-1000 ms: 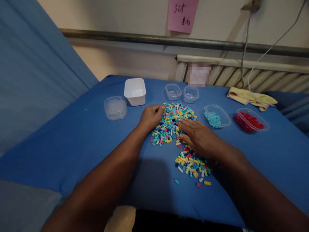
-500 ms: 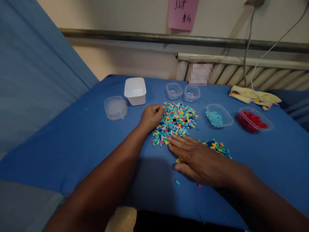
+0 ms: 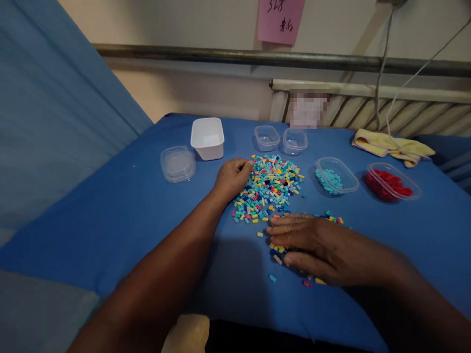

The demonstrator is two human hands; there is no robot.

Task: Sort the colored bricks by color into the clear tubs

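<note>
A heap of small multicoloured building bricks point(image 3: 272, 181) lies on the blue cloth. At its left edge rests my left hand point(image 3: 233, 177), fingers curled in and thumb pressed against them; whatever they may hold is hidden. My right hand point(image 3: 316, 245) lies palm down with outstretched fingers over a second, smaller group of bricks point(image 3: 278, 249), covering most of it. Some of those bricks show past its fingertips and behind the knuckles. Nearer to me lie a loose turquoise brick point(image 3: 272, 278) and a pink brick point(image 3: 306, 284).
Behind the heap stand a white tub point(image 3: 207, 139) and two clear containers point(image 3: 267, 139). Clear lids point(image 3: 178, 164) lie at left. On the right are a container of turquoise bricks point(image 3: 330, 181), one of red pieces point(image 3: 390, 184), and a yellow cloth point(image 3: 392, 146) by the radiator.
My right hand has slid to the right, away from the large heap, uncovering a few bricks by its fingertips. My left hand stays in place.
</note>
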